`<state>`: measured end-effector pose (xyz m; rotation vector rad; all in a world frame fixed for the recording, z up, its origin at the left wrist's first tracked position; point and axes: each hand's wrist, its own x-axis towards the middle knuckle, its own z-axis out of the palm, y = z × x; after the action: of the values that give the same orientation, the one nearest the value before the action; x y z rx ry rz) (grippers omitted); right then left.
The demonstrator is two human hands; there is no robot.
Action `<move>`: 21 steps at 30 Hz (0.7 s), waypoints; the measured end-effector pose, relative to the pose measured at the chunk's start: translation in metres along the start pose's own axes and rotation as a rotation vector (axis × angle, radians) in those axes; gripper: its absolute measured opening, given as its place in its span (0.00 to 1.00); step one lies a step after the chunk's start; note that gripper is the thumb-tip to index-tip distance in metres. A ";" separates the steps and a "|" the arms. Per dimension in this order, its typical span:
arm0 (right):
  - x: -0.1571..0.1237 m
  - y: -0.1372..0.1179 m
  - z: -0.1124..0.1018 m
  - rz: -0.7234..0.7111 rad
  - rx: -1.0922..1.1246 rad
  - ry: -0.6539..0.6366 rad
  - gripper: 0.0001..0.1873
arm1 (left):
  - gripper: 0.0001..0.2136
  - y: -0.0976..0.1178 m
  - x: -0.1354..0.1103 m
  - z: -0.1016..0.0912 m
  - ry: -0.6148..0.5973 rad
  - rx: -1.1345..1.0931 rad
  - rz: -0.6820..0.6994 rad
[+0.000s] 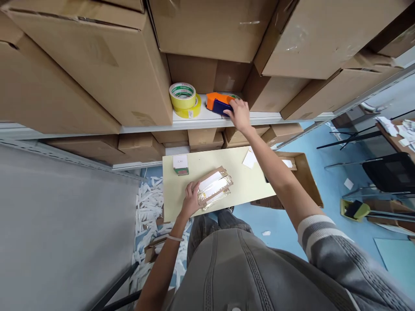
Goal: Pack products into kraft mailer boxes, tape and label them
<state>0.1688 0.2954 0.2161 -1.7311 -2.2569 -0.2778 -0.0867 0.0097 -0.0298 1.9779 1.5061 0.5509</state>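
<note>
My left hand [191,198] grips the left end of a small cardboard parcel [214,185], its fingers over the top edge. The parcel has a white label and shiny clear tape, and it lies on the pale yellow table [241,190]. Up on the shelf, my right hand [240,113] is closed on the right end of an orange and dark blue tape dispenser [219,103]. Left of the dispenser, a tape roll [182,96] rests on another yellow tape roll [189,111]. A small white and green box [180,165] stands at the table's back left.
Large cardboard boxes [201,26] fill the shelf [197,124] around the dispenser. White paper [249,158] lies on the table's right side. An open carton [306,177] stands to the right. White strips [151,203] litter the floor at left. A black chair [389,172] is farther right.
</note>
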 end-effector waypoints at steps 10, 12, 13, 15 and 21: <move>-0.099 -0.019 0.002 0.159 0.317 0.288 0.22 | 0.47 0.022 0.014 0.014 0.020 0.001 -0.026; -0.155 -0.016 0.007 0.219 0.365 0.229 0.21 | 0.49 0.033 0.028 0.020 -0.002 -0.005 -0.045; -0.183 -0.013 0.012 0.236 0.390 0.181 0.21 | 0.50 0.039 0.037 0.023 -0.017 -0.006 -0.049; -0.235 -0.004 0.026 0.245 0.439 0.075 0.20 | 0.51 0.052 0.057 0.030 -0.052 -0.002 -0.028; -0.332 0.036 0.061 0.342 0.486 -0.130 0.23 | 0.55 0.091 0.110 0.043 -0.223 0.149 -0.011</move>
<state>0.2776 0.0219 0.0462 -1.8460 -1.8488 0.4303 0.0363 0.0898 -0.0031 2.0644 1.4534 0.2094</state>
